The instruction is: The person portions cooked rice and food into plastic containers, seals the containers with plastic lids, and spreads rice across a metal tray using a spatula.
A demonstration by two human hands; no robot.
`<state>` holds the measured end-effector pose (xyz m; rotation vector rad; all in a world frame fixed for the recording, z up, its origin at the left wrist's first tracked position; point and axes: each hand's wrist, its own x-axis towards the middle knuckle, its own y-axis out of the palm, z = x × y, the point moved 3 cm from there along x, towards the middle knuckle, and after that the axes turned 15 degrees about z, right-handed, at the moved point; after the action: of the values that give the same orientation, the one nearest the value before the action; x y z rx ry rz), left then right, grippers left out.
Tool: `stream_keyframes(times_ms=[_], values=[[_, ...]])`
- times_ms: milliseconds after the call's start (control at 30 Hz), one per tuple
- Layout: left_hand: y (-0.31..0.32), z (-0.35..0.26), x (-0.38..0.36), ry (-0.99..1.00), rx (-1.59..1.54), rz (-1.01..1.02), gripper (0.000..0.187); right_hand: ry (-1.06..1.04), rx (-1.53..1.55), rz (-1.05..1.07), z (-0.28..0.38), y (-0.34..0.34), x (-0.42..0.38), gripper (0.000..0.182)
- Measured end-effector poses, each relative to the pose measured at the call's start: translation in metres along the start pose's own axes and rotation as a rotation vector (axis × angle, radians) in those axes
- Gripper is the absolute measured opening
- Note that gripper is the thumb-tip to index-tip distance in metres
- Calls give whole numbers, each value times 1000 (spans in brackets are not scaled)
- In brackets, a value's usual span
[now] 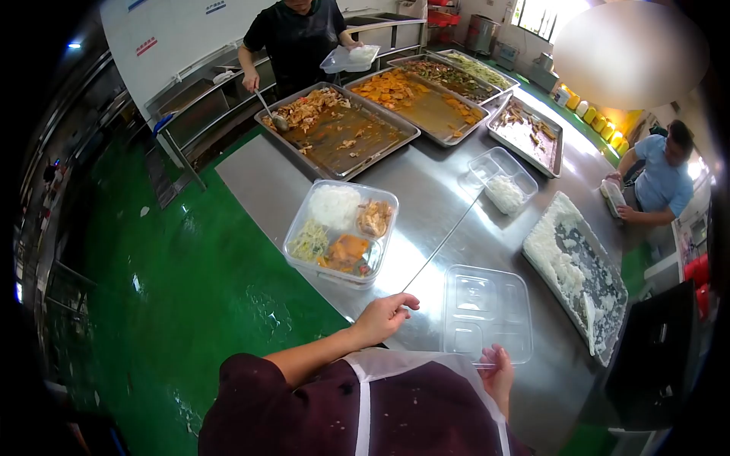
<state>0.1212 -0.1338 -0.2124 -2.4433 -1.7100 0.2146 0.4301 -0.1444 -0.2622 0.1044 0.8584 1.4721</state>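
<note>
My right hand [498, 374] grips the near edge of a clear plastic compartment container [487, 311] with no food in it, at the table's near side. Left of it, my left hand [384, 318] is over the table edge, loosely bent, fingers a little apart and holding nothing visible. A thin dark line runs across the tabletop toward its fingertips. Beyond that hand stands a filled meal box [291, 245] with rice, shredded vegetable, an orange dish and a brownish dish in separate compartments. Farther back on the right is another compartment box [490, 163] with only rice.
Large metal trays of food [380, 156] line the far side of the steel table [414, 228]. A rice tray [536, 254] lies at right. Across the table, a person [293, 38] holds a ladle and boxes; another person [658, 175] holds a box at far right.
</note>
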Motion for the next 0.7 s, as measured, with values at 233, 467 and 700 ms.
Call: stream_keyframes(times_ms=[233,467,700], values=[[9,6,4,20,-8,24,23,-10,-1,-33,-2,-4,-4,19],[9,5,5,0,-1,23,21,-8,27,-11,-4,-6,-2,18],[10,5,4,9,-12,18,21,1,22,-16,-6,-4,-1,18]])
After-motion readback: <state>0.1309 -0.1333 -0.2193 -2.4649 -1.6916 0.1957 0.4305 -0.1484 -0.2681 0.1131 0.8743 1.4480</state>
